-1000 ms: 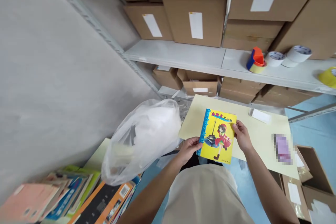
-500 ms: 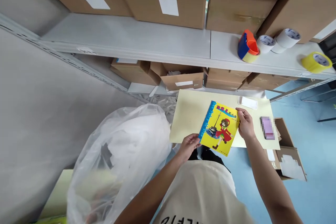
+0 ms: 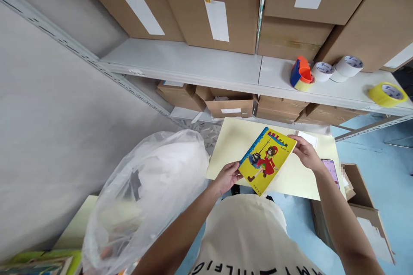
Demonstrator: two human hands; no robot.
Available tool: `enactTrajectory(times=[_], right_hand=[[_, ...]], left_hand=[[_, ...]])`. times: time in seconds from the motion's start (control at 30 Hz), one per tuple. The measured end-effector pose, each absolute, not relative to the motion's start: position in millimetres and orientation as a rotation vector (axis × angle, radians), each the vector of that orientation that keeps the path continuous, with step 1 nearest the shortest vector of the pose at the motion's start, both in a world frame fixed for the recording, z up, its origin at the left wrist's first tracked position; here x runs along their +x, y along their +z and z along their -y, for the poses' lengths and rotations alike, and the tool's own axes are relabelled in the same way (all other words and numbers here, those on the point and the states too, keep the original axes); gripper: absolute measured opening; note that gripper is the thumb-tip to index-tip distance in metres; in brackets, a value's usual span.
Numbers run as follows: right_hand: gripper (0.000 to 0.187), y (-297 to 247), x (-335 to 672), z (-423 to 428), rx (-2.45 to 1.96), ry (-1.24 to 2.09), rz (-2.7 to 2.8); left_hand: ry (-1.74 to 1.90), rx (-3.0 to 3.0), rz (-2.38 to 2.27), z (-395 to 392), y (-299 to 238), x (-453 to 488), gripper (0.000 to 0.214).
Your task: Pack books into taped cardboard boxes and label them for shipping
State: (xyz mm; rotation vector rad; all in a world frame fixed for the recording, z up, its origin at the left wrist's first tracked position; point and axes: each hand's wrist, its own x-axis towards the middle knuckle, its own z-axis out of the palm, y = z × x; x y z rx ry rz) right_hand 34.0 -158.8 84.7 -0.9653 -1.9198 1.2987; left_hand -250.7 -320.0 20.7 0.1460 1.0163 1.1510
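A yellow picture book with a blue spine strip and a girl in red on its cover is held up in front of me, tilted. My left hand grips its lower left edge, thumb on the cover. At the upper right corner, my right hand pinches the book between thumb and fingers. Beneath it lies the pale yellow tabletop. Close to my right forearm, a phone with a lit screen lies on the table, and a white card is partly hidden behind my right hand.
A large clear plastic bag with white material stands left of the table. Ahead, a grey shelf carries cardboard boxes, an orange-blue tape dispenser and tape rolls. An open carton sits on the floor at right.
The book has turned clockwise and tilted further in my hands, and both still hold it. My view has shifted upward, showing more of the upper boxes.
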Motion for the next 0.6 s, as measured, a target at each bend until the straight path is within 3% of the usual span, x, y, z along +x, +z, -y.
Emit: enactTrajectory(times=[0.17, 0.43, 0.6], right_hand=[[0.025, 105.8, 18.6, 145.1, -0.794, 0.976, 2.161], [0.033, 113.1, -8.6, 137.8, -0.971, 1.332, 1.992], [0.036, 120.2, -13.2, 134.9, -1.092, 1.378, 1.942]], left_hand=[[1.078, 0.224, -1.064, 323.4, 11.7, -245.3, 0.045], [1.120, 0.500, -0.916, 318.8, 40.7, -242.2, 0.093], [1.028, 0.992, -1.337, 304.6, 64.1, -243.9, 0.059]])
